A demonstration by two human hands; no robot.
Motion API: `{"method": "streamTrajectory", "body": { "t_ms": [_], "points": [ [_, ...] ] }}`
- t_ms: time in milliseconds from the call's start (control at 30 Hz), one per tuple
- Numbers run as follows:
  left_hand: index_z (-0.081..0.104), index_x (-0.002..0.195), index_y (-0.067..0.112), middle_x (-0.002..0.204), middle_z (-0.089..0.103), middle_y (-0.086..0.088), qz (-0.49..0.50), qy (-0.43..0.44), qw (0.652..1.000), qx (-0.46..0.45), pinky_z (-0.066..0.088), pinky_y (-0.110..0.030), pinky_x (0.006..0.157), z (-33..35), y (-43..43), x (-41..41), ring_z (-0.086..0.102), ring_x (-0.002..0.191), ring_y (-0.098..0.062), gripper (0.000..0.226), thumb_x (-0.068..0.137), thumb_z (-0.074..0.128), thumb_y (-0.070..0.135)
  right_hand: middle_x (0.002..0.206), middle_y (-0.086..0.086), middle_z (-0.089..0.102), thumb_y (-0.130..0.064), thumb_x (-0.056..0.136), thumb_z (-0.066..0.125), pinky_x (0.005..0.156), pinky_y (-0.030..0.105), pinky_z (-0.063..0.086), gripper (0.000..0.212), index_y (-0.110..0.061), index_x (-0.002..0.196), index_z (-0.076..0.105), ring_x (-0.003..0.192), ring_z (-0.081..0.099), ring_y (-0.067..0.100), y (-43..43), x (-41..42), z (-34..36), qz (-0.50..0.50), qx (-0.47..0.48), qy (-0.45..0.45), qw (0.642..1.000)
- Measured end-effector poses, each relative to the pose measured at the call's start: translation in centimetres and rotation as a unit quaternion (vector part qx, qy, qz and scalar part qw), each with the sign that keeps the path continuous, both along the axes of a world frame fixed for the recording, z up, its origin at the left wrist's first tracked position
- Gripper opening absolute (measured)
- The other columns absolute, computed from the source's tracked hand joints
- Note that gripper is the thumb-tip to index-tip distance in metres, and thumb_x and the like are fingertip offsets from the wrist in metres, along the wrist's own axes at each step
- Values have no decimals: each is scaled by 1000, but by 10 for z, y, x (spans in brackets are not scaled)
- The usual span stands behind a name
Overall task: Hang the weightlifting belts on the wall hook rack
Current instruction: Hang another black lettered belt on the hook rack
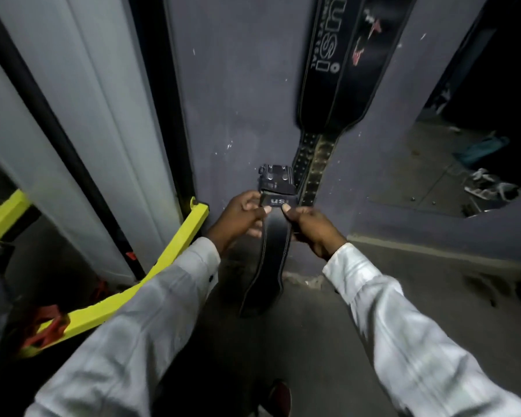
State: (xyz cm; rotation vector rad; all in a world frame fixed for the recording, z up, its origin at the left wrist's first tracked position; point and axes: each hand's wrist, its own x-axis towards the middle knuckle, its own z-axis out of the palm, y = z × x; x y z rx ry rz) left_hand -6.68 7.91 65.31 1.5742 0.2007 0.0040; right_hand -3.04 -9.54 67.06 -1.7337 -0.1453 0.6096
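Currently: one belt gripped by both hands, two seen on the wall

At the far left of the frame pale grey panels (103,100) are seen, and a yellow bar (169,260) is angled across the lower left. Just right of it, at centre, the left edge of a black weightlifting belt (271,251) is gripped by the left hand (241,216), with the thumb pressed on the belt's face beside the "USI" label. The belt's metal buckle (275,179) is held uppermost, in front of the dark wall (238,100), and its wide end is let hang toward the lower centre. The right edge is pinched by the right hand (313,230), thumb on top. At upper centre-right two black hanging belts (328,85) are seen flat against the wall, their studded ends reaching down just beside the buckle. A mirror (463,152) is set at the right edge.
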Motion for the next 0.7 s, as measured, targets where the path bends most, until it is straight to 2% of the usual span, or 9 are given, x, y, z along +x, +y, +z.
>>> {"method": "streamTrajectory", "body": {
  "t_ms": [67, 133, 233, 300, 400, 467, 600, 633, 700],
  "points": [
    [56, 123, 12, 82, 58, -1, -6, -40, 999, 3, 60, -48, 71, 26, 0, -16, 61, 77, -19, 30, 94, 64, 12, 70, 1, 72, -28, 101, 55, 54, 19, 48, 28, -13, 83, 68, 57, 62, 10, -2, -13, 28, -5, 32, -38, 999],
    [56, 123, 14, 86, 56, -8, 0, -86, 996, 19, 61, -44, 70, 51, -1, -30, 61, 79, -18, 28, 95, 62, 11, 65, -4, 71, -18, 101, 56, 49, 17, 48, 20, -10, 85, 66, 52, 62, 4, -4, -25, 53, 3, 37, -85, 996],
    [60, 112, 27, 92, 61, -10, 40, -168, 984, 42, 59, -38, 68, 82, -3, -45, 63, 81, -19, 24, 96, 59, 9, 89, 11, 67, -7, 94, 64, 66, 26, 51, 5, -4, 97, 66, 78, 62, 22, -6, -32, 85, 43, 35, -131, 990],
    [63, 112, 32, 91, 66, -2, 67, -206, 975, 41, 58, -46, 78, 102, -6, -54, 65, 85, -19, 26, 95, 60, 12, 85, 16, 61, -1, 93, 63, 67, 30, 47, 2, -3, 94, 64, 78, 56, 26, -4, -39, 111, 54, 34, -176, 982],
    [63, 119, 20, 103, 71, -7, 74, -247, 965, 54, 53, -57, 95, 122, -15, -57, 69, 98, -29, 29, 90, 63, 26, 66, 2, 50, 7, 92, 60, 54, 19, 49, 23, -10, 76, 57, 55, 56, 4, -3, -48, 151, 25, 44, -252, 966],
    [60, 126, 18, 118, 71, -3, 72, -274, 955, 90, 51, -53, 102, 138, -27, -60, 67, 112, -23, 34, 93, 60, 27, 65, 2, 44, 8, 91, 62, 49, 11, 46, 33, -14, 67, 53, 48, 50, -5, -7, -54, 176, 1, 65, -298, 952],
    [54, 139, 16, 134, 64, 0, 134, -330, 931, 82, 48, -44, 108, 179, -51, -61, 60, 125, -14, 44, 96, 57, 25, 73, 11, 54, -13, 90, 71, 53, 18, 47, 12, -5, 83, 64, 59, 53, 7, -14, -57, 205, -76, 154, -327, 929],
    [54, 139, 15, 135, 64, -1, 144, -345, 924, 82, 48, -44, 109, 189, -56, -60, 60, 125, -14, 42, 97, 56, 22, 73, 10, 56, -21, 90, 71, 54, 21, 47, 16, -8, 85, 65, 60, 53, 10, -15, -57, 204, -93, 163, -329, 926],
    [52, 140, 14, 139, 60, -4, 165, -358, 916, 74, 46, -44, 110, 208, -66, -55, 57, 129, -16, 44, 98, 55, 24, 70, 5, 57, -45, 88, 68, 59, 32, 49, 32, -15, 79, 61, 63, 53, 15, -20, -52, 192, -94, 109, -349, 926]
  ]
}}
